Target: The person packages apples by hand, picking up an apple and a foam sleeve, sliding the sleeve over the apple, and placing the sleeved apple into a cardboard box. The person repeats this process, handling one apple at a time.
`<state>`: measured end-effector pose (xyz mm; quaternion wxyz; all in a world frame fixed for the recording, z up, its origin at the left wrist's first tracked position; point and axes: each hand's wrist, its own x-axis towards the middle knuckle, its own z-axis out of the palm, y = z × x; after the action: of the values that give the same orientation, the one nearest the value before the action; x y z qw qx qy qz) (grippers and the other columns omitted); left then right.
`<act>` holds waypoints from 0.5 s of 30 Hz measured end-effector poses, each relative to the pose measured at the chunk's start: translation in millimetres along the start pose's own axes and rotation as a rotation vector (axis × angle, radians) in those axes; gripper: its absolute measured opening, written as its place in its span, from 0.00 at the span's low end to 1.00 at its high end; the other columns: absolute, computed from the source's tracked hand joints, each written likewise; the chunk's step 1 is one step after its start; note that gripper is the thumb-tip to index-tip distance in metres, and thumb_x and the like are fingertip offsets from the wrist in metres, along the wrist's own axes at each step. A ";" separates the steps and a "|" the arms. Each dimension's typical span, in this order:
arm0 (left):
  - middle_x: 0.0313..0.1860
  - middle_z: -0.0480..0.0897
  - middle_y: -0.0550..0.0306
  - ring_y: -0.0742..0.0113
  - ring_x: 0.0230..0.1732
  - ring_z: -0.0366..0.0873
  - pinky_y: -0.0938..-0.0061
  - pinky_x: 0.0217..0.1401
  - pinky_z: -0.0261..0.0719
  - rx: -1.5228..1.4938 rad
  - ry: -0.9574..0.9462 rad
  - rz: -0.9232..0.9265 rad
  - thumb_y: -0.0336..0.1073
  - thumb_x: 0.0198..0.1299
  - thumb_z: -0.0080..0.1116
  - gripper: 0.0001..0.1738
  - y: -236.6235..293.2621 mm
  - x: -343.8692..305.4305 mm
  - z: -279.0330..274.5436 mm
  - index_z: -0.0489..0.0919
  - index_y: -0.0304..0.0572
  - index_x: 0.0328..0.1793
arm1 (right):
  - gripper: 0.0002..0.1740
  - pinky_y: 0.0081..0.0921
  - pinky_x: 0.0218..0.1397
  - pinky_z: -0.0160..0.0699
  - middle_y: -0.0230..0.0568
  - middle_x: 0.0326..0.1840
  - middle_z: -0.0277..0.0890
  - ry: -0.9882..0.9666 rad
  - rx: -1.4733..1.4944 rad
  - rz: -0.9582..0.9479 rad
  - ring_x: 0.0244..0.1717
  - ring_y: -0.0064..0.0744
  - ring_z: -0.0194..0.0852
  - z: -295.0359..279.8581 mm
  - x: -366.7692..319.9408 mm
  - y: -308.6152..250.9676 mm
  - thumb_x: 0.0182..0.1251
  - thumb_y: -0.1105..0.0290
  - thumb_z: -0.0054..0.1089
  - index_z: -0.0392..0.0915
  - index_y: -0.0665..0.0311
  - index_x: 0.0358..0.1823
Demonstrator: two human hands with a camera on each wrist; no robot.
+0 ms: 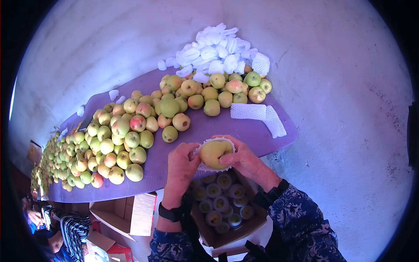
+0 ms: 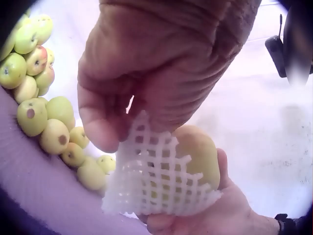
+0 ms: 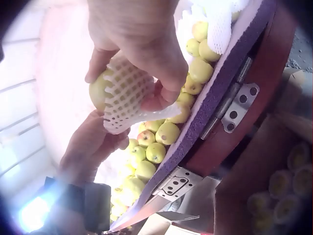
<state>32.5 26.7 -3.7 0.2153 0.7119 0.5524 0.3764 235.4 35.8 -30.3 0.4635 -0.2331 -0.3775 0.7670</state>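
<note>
A yellow-green apple (image 1: 214,153) sits partly inside a white foam net sleeve (image 2: 151,171), held up in front of the chest over the table's near edge. My left hand (image 1: 182,162) pinches the sleeve's edge between thumb and fingers, as the left wrist view shows. From the other side my right hand (image 1: 245,160) grips the apple and sleeve, its thumb lying across the fruit. In the right wrist view the netting wraps much of the apple, whose bare end sticks out beside the fingers.
Loose apples (image 1: 131,126) heap along the purple-covered table (image 1: 218,126). White foam sleeves (image 1: 214,50) pile at the back; another sleeve (image 1: 259,115) lies at right. Below stands a cardboard box (image 1: 257,218) of sleeved apples. An open carton (image 1: 124,212) and another person (image 1: 65,231) are at lower left.
</note>
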 end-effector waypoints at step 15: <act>0.29 0.80 0.43 0.45 0.30 0.80 0.58 0.35 0.76 -0.005 0.246 0.008 0.27 0.56 0.51 0.09 15.0 -9.6 19.2 0.74 0.37 0.43 | 0.38 0.26 0.59 0.74 0.36 0.53 0.74 0.201 -0.192 -0.084 0.54 0.27 0.74 1.0 7.2 22.2 0.46 0.75 0.75 0.69 0.61 0.62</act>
<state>55.7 15.2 -7.6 0.1462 0.6620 0.5709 0.4632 219.5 35.5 -47.4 0.5061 -0.3360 -0.4105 0.6800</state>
